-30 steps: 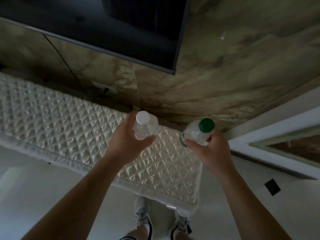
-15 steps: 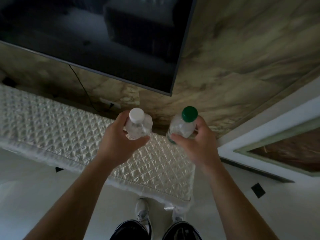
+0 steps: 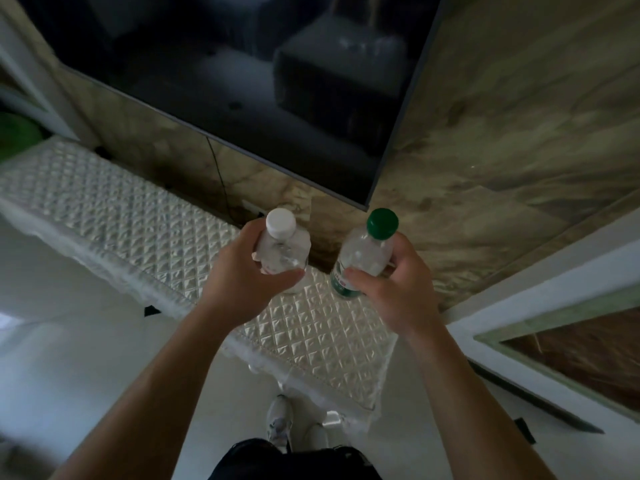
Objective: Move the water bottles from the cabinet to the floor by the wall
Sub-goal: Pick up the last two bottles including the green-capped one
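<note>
My left hand [image 3: 242, 278] grips a clear water bottle with a white cap [image 3: 282, 244], held upright above the cabinet top. My right hand [image 3: 398, 289] grips a second clear bottle with a green cap [image 3: 367, 251], tilted slightly, its base just over the cabinet's back right part. The cabinet [image 3: 145, 230] is low and long, covered with a quilted white cloth under clear plastic. Both bottles sit close together in front of the marble wall [image 3: 502, 150].
A large dark TV screen [image 3: 242, 64] hangs on the wall above the cabinet, with a cable running down behind. White floor [image 3: 69, 358] lies in front and to the right. A framed panel [image 3: 588, 348] lies on the floor at right. My shoes [image 3: 280, 420] stand at the cabinet's edge.
Both hands have raised the bottles higher and brought them a little closer together. The camera has tilted up, showing more of the TV screen.
</note>
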Demonstrator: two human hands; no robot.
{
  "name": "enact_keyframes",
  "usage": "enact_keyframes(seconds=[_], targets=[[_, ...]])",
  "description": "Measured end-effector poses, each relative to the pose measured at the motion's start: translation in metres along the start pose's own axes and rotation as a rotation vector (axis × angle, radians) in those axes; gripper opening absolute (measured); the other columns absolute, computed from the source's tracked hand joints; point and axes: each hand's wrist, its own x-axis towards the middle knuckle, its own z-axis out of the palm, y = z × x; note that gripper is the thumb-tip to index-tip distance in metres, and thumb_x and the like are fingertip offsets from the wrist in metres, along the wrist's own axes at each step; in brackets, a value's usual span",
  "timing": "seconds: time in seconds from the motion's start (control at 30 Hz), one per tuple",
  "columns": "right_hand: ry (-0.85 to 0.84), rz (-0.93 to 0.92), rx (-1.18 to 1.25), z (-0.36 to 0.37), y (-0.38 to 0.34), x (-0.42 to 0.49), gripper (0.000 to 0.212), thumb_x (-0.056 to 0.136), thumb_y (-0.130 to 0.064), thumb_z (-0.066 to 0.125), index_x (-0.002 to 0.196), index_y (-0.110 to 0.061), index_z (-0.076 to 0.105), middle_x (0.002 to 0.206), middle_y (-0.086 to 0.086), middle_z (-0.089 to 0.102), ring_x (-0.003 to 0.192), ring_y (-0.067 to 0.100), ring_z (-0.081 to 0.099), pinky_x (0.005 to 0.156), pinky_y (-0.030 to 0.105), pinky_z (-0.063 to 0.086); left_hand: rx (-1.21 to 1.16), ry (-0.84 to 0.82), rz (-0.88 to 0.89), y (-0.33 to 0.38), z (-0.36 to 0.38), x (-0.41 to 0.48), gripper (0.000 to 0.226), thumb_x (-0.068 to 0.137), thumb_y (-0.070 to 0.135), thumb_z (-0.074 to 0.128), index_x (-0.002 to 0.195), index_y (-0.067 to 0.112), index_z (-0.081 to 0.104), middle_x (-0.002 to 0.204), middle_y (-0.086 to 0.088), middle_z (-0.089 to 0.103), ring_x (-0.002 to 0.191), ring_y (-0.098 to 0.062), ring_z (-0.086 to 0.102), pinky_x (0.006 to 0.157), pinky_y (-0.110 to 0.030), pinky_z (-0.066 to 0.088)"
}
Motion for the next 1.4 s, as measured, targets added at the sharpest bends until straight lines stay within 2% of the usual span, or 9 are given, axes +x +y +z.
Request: enact_keyframes(seconds=[0.13, 0.43, 0.53, 0.67, 0.9, 1.07, 1.2, 1.27, 1.4], targets=[[-0.089, -0.036, -0.001, -0.004, -0.01, -0.012, 0.058, 0.068, -0.025, 0.083, 0.119, -0.033, 0.057, 0.097, -0.015, 0.067, 0.084, -0.004, 0.063, 0.061, 0.008, 0.047, -0.004, 0.07, -0.039, 0.004, -0.01, -0.021, 0.076, 0.063, 0.04, 0.086, 0.128, 0.034, 0.047, 0.103, 0.025, 0.059, 0.093, 0.007, 0.058, 0.07, -0.013, 0.045], [-0.259, -0.083, -0.023, 0.015, -0.03, -0.035, 0.05, 0.067, -0.024, 0.083, 0.11, -0.032, 0.059, 0.094, -0.013, 0.067, 0.082, -0.002, 0.063, 0.059, 0.008, 0.046, -0.076, 0.168, -0.103, -0.015, -0.039, -0.06, 0.076, 0.057, 0.048, 0.086, 0.122, 0.038, 0.05, 0.107, 0.018, 0.064, 0.098, -0.007, 0.064, 0.083, -0.039, 0.057], [-0.287, -0.101, -0.029, 0.034, -0.04, -0.04, 0.044, 0.067, -0.022, 0.082, 0.102, -0.036, 0.059, 0.092, -0.013, 0.067, 0.08, -0.002, 0.063, 0.058, 0.008, 0.046, -0.1, 0.181, -0.11, -0.027, -0.056, -0.068, 0.076, 0.055, 0.051, 0.085, 0.122, 0.041, 0.05, 0.108, 0.018, 0.064, 0.1, -0.007, 0.064, 0.083, -0.041, 0.057], [-0.323, -0.109, -0.031, 0.076, -0.057, -0.049, 0.043, 0.068, -0.021, 0.082, 0.1, -0.037, 0.058, 0.092, -0.013, 0.066, 0.08, -0.003, 0.063, 0.058, 0.009, 0.046, -0.112, 0.2, -0.137, -0.05, -0.092, -0.078, 0.07, 0.057, 0.047, 0.086, 0.117, 0.038, 0.052, 0.104, 0.019, 0.063, 0.096, -0.005, 0.063, 0.081, -0.04, 0.058], [-0.307, -0.085, -0.022, 0.154, -0.084, -0.062, 0.048, 0.065, -0.029, 0.083, 0.105, -0.04, 0.059, 0.097, -0.013, 0.068, 0.09, 0.007, 0.065, 0.073, 0.031, 0.054, -0.142, 0.174, -0.121, -0.091, -0.159, -0.09, 0.075, 0.055, 0.054, 0.083, 0.12, 0.042, 0.049, 0.107, 0.022, 0.062, 0.099, -0.004, 0.063, 0.082, -0.04, 0.057], [-0.321, -0.086, -0.023, 0.221, -0.111, -0.074, 0.051, 0.059, -0.037, 0.081, 0.104, -0.041, 0.059, 0.098, -0.014, 0.068, 0.091, 0.006, 0.065, 0.073, 0.031, 0.054, -0.198, 0.195, -0.126, -0.133, -0.221, -0.099, 0.072, 0.053, 0.052, 0.084, 0.117, 0.041, 0.052, 0.106, 0.017, 0.065, 0.099, -0.008, 0.065, 0.081, -0.041, 0.058], [-0.34, -0.12, -0.021, 0.268, -0.134, -0.079, 0.043, 0.065, -0.026, 0.081, 0.1, -0.038, 0.06, 0.093, -0.013, 0.068, 0.086, 0.004, 0.064, 0.068, 0.027, 0.05, -0.213, 0.204, -0.138, -0.164, -0.266, -0.102, 0.07, 0.053, 0.05, 0.086, 0.115, 0.042, 0.052, 0.106, 0.015, 0.065, 0.098, -0.009, 0.066, 0.078, -0.043, 0.059], [-0.358, -0.124, -0.015, 0.289, -0.144, -0.08, 0.046, 0.063, -0.029, 0.081, 0.104, -0.038, 0.06, 0.096, -0.012, 0.068, 0.089, 0.007, 0.065, 0.071, 0.03, 0.052, -0.225, 0.212, -0.152, -0.176, -0.285, -0.102, 0.071, 0.053, 0.049, 0.086, 0.115, 0.043, 0.052, 0.107, 0.016, 0.065, 0.099, -0.011, 0.065, 0.075, -0.044, 0.059], [-0.394, -0.134, -0.009, 0.327, -0.159, -0.077, 0.046, 0.063, -0.027, 0.08, 0.103, -0.037, 0.06, 0.095, -0.011, 0.068, 0.088, 0.007, 0.065, 0.072, 0.032, 0.054, -0.212, 0.233, -0.159, -0.195, -0.317, -0.099, 0.071, 0.053, 0.051, 0.084, 0.115, 0.042, 0.052, 0.106, 0.016, 0.065, 0.099, -0.008, 0.065, 0.08, -0.043, 0.058]])
